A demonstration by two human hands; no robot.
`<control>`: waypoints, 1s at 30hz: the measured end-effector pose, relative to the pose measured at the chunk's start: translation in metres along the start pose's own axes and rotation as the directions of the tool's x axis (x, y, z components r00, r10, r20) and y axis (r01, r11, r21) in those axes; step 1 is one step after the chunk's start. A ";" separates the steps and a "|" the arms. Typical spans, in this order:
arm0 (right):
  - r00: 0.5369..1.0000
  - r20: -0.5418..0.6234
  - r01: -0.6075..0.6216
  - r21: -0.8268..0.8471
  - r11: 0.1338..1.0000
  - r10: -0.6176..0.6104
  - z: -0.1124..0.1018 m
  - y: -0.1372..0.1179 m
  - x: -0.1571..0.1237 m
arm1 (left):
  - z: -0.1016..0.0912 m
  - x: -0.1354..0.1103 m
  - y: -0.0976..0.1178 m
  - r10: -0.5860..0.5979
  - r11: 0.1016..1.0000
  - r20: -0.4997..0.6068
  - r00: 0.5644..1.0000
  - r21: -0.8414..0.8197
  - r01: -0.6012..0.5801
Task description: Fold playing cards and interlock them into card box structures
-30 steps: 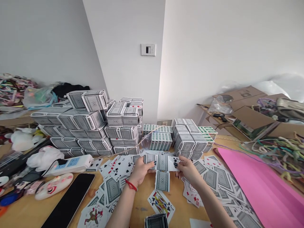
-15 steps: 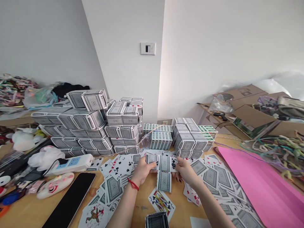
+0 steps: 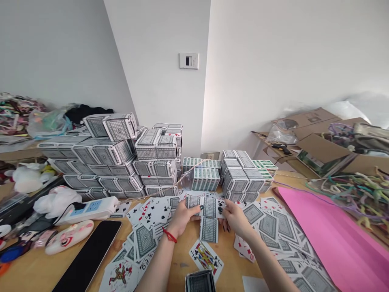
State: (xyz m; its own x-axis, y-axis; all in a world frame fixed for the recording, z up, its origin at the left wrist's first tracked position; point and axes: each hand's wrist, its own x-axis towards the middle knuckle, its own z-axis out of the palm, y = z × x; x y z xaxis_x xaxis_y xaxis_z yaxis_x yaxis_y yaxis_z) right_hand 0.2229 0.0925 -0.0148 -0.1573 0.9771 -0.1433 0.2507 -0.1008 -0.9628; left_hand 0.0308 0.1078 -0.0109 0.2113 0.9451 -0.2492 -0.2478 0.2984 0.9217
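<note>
Several playing cards point(image 3: 209, 229) are joined in a T-like shape, backs up, with one card hanging toward me. My left hand point(image 3: 184, 217) grips the left arm of this shape, thumb on top and fingers beneath. At the right side, my right hand point(image 3: 234, 217) pinches a face-up spade card point(image 3: 220, 208) that adjoins the middle card. Just below lies a jack of clubs point(image 3: 206, 258) on the wooden table. Nearest to me stands a small box made of folded cards point(image 3: 200, 282).
Stacked card cubes point(image 3: 118, 152) rise at the back left, and a smaller card stack point(image 3: 243, 176) at the back right. Green card packs point(image 3: 206, 179) sit between them. A phone point(image 3: 88, 255) and a power strip point(image 3: 91, 209) lie left, pink paper point(image 3: 322, 235) right. Loose cards point(image 3: 270, 227) surround both hands.
Both hands keep their hold on the joined cards with hardly any movement. The right fingers shift slightly at the spade card. The whole view moves a little.
</note>
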 end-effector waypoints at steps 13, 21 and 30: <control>0.996 0.078 -0.057 0.069 0.996 0.052 -0.001 -0.007 -0.005 | 0.001 0.005 -0.007 0.044 0.996 -0.104 0.994 0.088 -0.035; 0.982 0.168 -0.113 0.170 0.979 0.084 -0.005 -0.010 -0.008 | -0.006 0.009 -0.009 -0.012 0.998 -0.072 0.997 0.067 0.017; 0.977 0.199 -0.113 0.174 0.978 0.078 -0.007 -0.009 -0.008 | -0.009 0.010 -0.012 0.011 0.998 -0.033 0.999 0.062 -0.009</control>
State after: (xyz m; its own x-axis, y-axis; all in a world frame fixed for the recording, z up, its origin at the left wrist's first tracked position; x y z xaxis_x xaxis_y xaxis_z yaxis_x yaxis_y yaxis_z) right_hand 0.2290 0.0870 -0.0034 -0.3244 0.9094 -0.2602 0.0970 -0.2416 -0.9655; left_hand 0.0272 0.1145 -0.0269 0.1774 0.9521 -0.2490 -0.1905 0.2814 0.9405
